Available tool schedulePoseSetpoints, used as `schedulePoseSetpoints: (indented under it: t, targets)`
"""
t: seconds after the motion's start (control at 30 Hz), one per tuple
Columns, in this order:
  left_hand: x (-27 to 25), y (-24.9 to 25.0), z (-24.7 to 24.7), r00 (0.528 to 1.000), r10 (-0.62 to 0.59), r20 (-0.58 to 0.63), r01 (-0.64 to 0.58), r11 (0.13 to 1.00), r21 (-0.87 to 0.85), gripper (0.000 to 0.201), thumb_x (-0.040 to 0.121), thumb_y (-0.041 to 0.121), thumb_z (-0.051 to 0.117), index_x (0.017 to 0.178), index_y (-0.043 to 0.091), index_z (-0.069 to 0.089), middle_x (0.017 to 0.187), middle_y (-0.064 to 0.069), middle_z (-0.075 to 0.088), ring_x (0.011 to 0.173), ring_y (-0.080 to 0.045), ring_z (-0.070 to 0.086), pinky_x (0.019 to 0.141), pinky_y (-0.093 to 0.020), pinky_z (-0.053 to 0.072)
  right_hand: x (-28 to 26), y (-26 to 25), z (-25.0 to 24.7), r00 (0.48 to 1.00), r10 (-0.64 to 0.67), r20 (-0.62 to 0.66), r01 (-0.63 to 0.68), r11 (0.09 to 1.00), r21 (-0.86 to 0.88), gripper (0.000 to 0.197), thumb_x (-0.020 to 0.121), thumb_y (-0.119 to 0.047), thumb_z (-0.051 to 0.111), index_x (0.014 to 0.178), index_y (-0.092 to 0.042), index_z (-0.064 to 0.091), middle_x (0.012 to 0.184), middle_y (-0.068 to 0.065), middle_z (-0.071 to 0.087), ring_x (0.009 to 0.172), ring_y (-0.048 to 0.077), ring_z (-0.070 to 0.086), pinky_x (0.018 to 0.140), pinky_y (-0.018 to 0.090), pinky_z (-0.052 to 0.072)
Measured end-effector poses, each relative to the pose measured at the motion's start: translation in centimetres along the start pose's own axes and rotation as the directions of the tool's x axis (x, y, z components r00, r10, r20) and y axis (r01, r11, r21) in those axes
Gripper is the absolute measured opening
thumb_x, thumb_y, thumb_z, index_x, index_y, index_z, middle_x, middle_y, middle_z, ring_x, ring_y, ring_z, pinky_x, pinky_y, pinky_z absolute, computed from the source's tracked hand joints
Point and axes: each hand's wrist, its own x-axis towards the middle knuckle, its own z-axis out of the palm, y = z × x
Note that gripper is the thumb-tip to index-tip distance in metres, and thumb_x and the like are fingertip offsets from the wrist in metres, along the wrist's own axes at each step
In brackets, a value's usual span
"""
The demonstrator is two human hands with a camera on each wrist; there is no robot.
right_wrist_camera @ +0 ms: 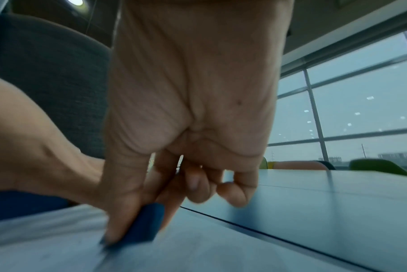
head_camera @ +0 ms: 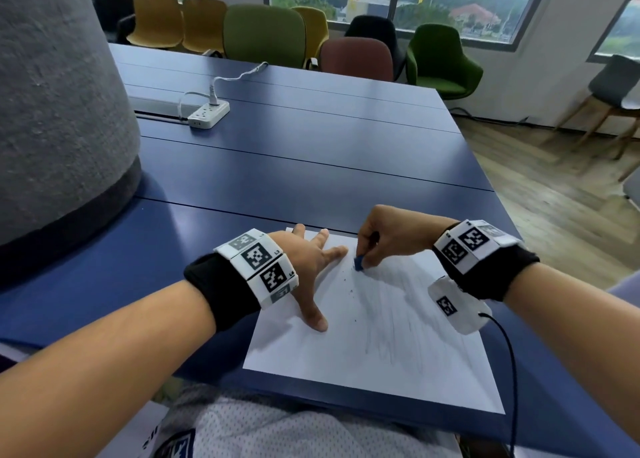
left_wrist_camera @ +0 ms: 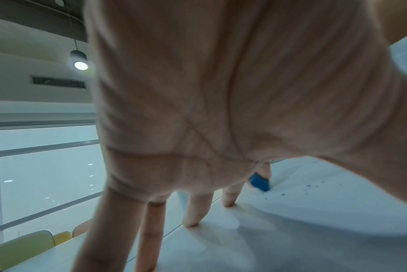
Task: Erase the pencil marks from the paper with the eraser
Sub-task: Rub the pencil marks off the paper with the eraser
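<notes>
i see my right hand (head_camera: 388,236) pinching the blue eraser (head_camera: 359,262), its lower end pressed onto the white paper (head_camera: 346,346) near the far edge. my left hand (head_camera: 308,267) lies flat on the paper's left part, fingers spread and straight, gripping nothing. faint pencil marks (head_camera: 398,319) streak the sheet's middle, with what look like eraser crumbs (head_camera: 349,291) beside them. the paper lies on the blue table (head_camera: 277,166).
</notes>
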Motion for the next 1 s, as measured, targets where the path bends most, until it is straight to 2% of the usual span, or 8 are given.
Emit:
schedulePoseSetpoints:
  t: [0.1,0.23,0.37,0.53,0.67,0.83,0.93,1.0]
  targets:
    - [0.0,0.1,0.0,1.0,0.003,0.003,-0.003,1.0,0.012,0.132,0.056,0.076,0.075,0.151,0.046,-0.012,0.164,0.002,-0.014,0.148,-0.041,-0.008,0.114,-0.054,0.023,-0.6,-0.5,0.7,0.995,-0.021,-0.102,0.02,1.0,-0.017,0.005,0.074,-0.013,0.077,0.078,-0.012,0.074,0.059,-0.018,0.065,0.052,-0.007,0.055,0.055,0.011,0.04]
    - [-0.2,0.3,-0.3,1.0,-0.001,0.014,0.0,1.0,0.027,0.131,0.058,0.076,0.075,0.151,0.046,-0.013,0.164,0.0,-0.014,0.147,-0.042,-0.006,0.114,-0.054,0.023,-2.6,-1.4,1.6,0.988,-0.046,0.149,0.051,0.998,-0.026,0.011,0.073,-0.015,0.08,0.082,-0.014,0.075,0.067,-0.014,0.067,0.054,-0.002,0.055,0.054,0.011,0.042]
    - [-0.2,0.3,-0.3,1.0,0.0,0.016,-0.001,1.0,0.015,0.131,0.058,0.076,0.075,0.151,0.047,-0.013,0.164,0.001,-0.013,0.148,-0.042,-0.006,0.114,-0.054,0.022,-2.7,-0.9,1.8,0.999,-0.023,-0.049,0.022,0.999,-0.025,0.01,0.074,-0.017,0.079,0.08,-0.012,0.074,0.065,-0.013,0.066,0.053,-0.002,0.053,0.055,0.013,0.04]
    - [-0.4,0.3,-0.5,1.0,-0.007,0.029,0.006,1.0,0.017,0.131,0.058,0.075,0.075,0.151,0.047,-0.014,0.163,0.002,-0.016,0.148,-0.041,-0.009,0.114,-0.054,0.021,-4.1,-2.1,2.3,0.975,-0.059,0.213,0.062,0.998,-0.007,0.011,0.073,-0.018,0.081,0.082,-0.016,0.075,0.068,-0.013,0.069,0.055,-0.001,0.054,0.055,0.011,0.041]
    - [-0.3,0.3,-0.4,1.0,-0.005,0.028,0.005,1.0,0.007,0.131,0.057,0.075,0.075,0.15,0.047,-0.013,0.163,0.002,-0.015,0.148,-0.041,-0.009,0.115,-0.055,0.019,-3.6,-1.3,2.2,0.999,-0.02,-0.033,0.019,0.999,-0.034,0.01,0.075,-0.021,0.079,0.079,-0.014,0.074,0.071,-0.008,0.069,0.057,0.003,0.053,0.057,0.018,0.043]
    - [-0.4,0.3,-0.6,1.0,-0.005,0.026,0.005,1.0,0.019,0.131,0.058,0.075,0.075,0.151,0.047,-0.014,0.164,0.001,-0.014,0.148,-0.041,-0.009,0.115,-0.055,0.02,-5.2,-2.9,3.3,0.971,-0.071,0.228,0.078,0.997,-0.02,0.008,0.075,-0.019,0.078,0.076,-0.021,0.071,0.058,-0.018,0.061,0.053,-0.001,0.051,0.053,0.012,0.039]
    - [-0.4,0.3,-0.5,0.999,-0.009,0.031,0.008,1.0,0.01,0.131,0.058,0.075,0.075,0.15,0.047,-0.014,0.163,0.001,-0.015,0.148,-0.04,-0.009,0.114,-0.055,0.021,-4.6,-2.2,2.9,0.998,-0.033,0.051,0.036,0.998,-0.042,0.009,0.075,-0.021,0.078,0.08,-0.016,0.073,0.066,-0.01,0.064,0.054,0.002,0.05,0.057,0.018,0.041]
    - [-0.4,0.4,-0.5,0.999,-0.009,0.033,0.009,1.0,0.011,0.131,0.059,0.074,0.075,0.15,0.048,-0.014,0.163,0.001,-0.015,0.148,-0.04,-0.01,0.114,-0.055,0.021,-4.9,-2.2,3.4,0.999,-0.038,0.02,0.039,0.998,-0.039,0.009,0.076,-0.021,0.077,0.082,-0.015,0.072,0.072,-0.008,0.067,0.057,0.004,0.052,0.058,0.019,0.044]
